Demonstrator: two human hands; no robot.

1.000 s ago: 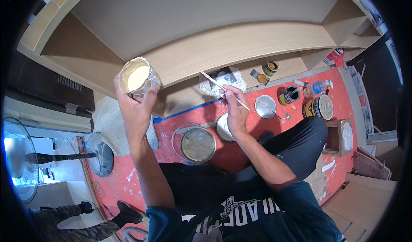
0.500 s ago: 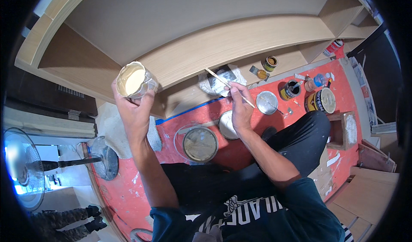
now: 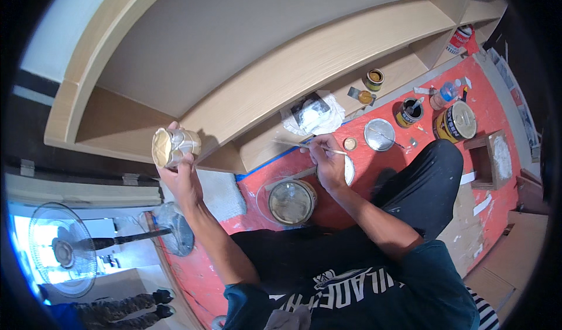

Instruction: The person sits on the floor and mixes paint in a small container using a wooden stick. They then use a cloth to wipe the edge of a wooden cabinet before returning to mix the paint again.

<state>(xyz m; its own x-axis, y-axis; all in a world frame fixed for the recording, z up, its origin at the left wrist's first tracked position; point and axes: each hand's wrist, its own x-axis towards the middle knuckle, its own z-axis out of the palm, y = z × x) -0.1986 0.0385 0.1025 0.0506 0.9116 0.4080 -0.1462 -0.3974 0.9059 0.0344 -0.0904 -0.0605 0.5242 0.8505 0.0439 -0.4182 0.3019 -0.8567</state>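
My left hand (image 3: 182, 181) grips a paint-smeared cup (image 3: 186, 144) with cream paint inside. The cup is tipped on its side, its mouth facing left, in front of the lower left shelf. In my right hand (image 3: 329, 165) a thin wooden stick (image 3: 335, 150) is pinched; its far end is blurred and points left toward the cup, well apart from it. Below that hand an open can of white paint (image 3: 350, 171) is partly hidden. A small round cream-coloured lid (image 3: 350, 144) lies beside my right fingers. A large round tub (image 3: 290, 202) stands on the floor between my forearms.
A light wooden shelf unit (image 3: 281, 66) curves across the front. A crumpled cloth (image 3: 331, 116) lies on its bottom board. On the red floor covering sit a silver lid (image 3: 379, 132), a dark open can (image 3: 408, 114) and a yellow-black tub (image 3: 455, 122). A fan (image 3: 63, 251) stands left.
My left hand has tipped the cup from nearly upright onto its side. The stick in my right hand has swung closer to level. The whole view has shifted and turned slightly.
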